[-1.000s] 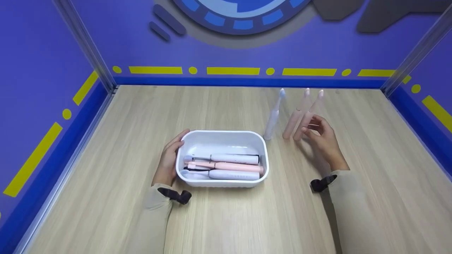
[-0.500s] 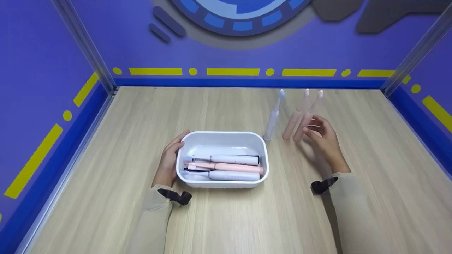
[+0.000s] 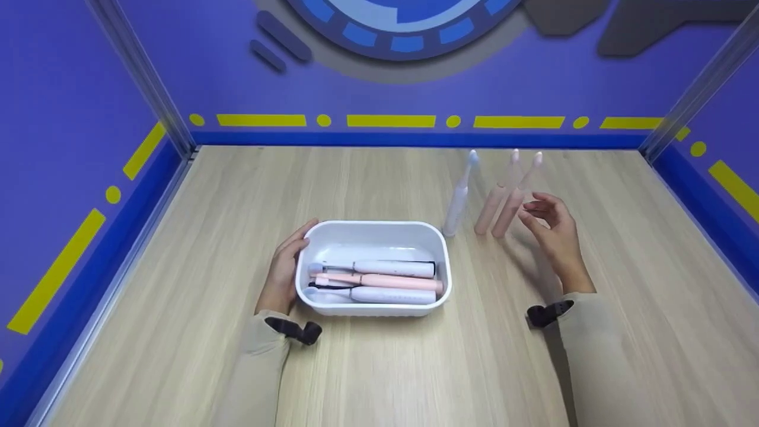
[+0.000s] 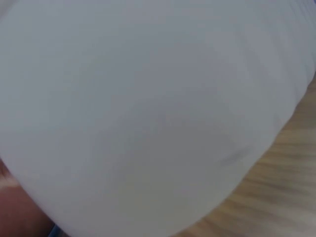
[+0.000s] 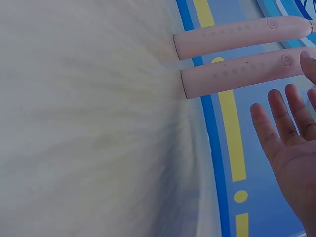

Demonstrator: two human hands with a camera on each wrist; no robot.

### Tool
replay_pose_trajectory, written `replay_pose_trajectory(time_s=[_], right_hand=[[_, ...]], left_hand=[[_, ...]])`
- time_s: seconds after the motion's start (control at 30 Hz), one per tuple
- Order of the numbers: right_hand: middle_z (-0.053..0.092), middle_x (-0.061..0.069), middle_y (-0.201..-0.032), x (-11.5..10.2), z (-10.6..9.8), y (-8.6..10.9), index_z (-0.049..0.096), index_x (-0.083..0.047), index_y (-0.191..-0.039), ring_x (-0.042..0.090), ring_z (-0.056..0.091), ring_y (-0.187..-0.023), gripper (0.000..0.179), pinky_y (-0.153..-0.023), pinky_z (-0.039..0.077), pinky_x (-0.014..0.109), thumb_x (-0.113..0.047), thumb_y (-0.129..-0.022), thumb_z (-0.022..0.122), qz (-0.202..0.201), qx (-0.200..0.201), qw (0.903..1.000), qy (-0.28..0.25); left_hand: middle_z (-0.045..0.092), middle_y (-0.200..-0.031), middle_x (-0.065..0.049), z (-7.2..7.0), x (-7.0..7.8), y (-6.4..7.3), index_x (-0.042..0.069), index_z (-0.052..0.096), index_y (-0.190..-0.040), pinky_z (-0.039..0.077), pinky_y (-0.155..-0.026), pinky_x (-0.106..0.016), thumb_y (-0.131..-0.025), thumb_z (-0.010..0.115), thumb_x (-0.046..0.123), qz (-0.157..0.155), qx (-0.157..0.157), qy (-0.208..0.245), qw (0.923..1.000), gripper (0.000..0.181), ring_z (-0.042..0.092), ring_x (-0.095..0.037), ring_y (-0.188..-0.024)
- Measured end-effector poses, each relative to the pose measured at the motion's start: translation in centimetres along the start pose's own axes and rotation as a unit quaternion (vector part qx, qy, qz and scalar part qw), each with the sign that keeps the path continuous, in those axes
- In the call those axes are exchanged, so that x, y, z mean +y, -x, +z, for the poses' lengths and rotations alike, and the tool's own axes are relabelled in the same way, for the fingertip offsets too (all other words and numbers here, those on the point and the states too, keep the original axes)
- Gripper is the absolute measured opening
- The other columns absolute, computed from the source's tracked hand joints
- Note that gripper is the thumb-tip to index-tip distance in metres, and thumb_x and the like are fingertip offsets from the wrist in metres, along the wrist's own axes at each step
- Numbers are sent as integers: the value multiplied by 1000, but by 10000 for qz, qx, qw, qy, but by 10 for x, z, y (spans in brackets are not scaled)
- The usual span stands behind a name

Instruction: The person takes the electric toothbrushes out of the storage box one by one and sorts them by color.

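A white plastic bin [image 3: 373, 309] stands in the middle of the table. Inside it lie several electric toothbrushes, among them a pink one [image 3: 403, 283] between two white ones. My left hand [image 3: 281, 270] holds the bin's left end, thumb at the rim; the bin's wall [image 4: 158, 108] fills most of the left wrist view. To the right of the bin, a white toothbrush [image 3: 456, 207] and two pink ones stand upright on the table. Just right of the rightmost pink toothbrush [image 3: 509, 213] is my right hand [image 3: 557, 237], its fingers loosely spread and holding nothing.
The wooden table [image 3: 379, 373] is enclosed by a blue back wall [image 3: 379, 89] and side panels with yellow marks. A black wrist camera [image 3: 296, 330] sits on the left sleeve and another wrist camera [image 3: 548, 313] on the right.
My right hand has let go of the rightmost pink toothbrush and drawn back a little to the right. That toothbrush stays standing. My left hand and the bin have held still.
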State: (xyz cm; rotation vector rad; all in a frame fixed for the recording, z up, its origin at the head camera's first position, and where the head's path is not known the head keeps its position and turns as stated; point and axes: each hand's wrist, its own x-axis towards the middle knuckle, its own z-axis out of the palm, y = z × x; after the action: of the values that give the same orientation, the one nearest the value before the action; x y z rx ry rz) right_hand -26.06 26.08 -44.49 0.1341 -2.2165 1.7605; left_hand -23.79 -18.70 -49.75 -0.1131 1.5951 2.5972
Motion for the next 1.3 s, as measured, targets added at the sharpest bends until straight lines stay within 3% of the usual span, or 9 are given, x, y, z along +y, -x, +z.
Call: replay_pose_trajectory(time_s=[0.2, 0.37, 0.57, 0.87, 1.1, 1.3], right_hand=[[60, 0, -96, 14, -3, -6, 52, 5, -119, 9, 59, -89, 34, -76, 53, 14, 3, -87, 64, -104, 532, 9967, -599], [62, -1, -93, 12, -1, -5, 55, 7, -115, 10, 61, -86, 32, -77, 55, 16, 2, -86, 66, -303, 476, 9960, -689], [65, -1, -93, -1, 6, -2, 56, 14, -114, 10, 64, -85, 35, -78, 55, 18, 0, -85, 69, -585, 143, 9953, -753], [68, -3, -104, -14, 16, 4, 62, 9, -112, 6, 64, -90, 29, -79, 54, 16, -2, -86, 68, -794, -315, 9962, -182], [68, -4, -99, -24, 25, 6, 63, 6, -116, 5, 63, -91, 31, -80, 53, 14, -1, -86, 67, -902, -896, 9919, 66], [69, 8, -101, -34, 35, 4, 64, 1, -118, 7, 65, -93, 31, -81, 54, 16, 0, -87, 66, -948, -1512, 9837, 203]], left_hand=[[31, -157, -10, 0, 0, 0, 1, 38, -146, 20, -121, -34, -97, 32, 5, -30, 46, -18, 10000, 49, 28, -21, -144], [32, -156, -8, -1, 0, 0, 2, 39, -146, 20, -121, -34, -97, 32, 4, -41, 78, -56, 9999, 49, 27, -20, -145], [31, -157, -8, 0, 0, 0, 0, 37, -146, 19, -121, -33, -97, 33, 4, 4, 70, 60, 10000, 49, 25, -19, -146], [32, -156, -7, 1, 0, 0, 1, 38, -146, 19, -121, -33, -96, 34, 4, -4, 142, -90, 9999, 49, 24, -18, -146], [31, -157, -7, 1, 0, 0, 1, 38, -146, 19, -121, -32, -97, 34, 4, 2, 146, -96, 9998, 49, 24, -18, -146], [31, -157, -8, 2, 1, 1, 1, 38, -146, 19, -121, -32, -96, 34, 4, 20, 145, -111, 9998, 50, 24, -18, -146]])
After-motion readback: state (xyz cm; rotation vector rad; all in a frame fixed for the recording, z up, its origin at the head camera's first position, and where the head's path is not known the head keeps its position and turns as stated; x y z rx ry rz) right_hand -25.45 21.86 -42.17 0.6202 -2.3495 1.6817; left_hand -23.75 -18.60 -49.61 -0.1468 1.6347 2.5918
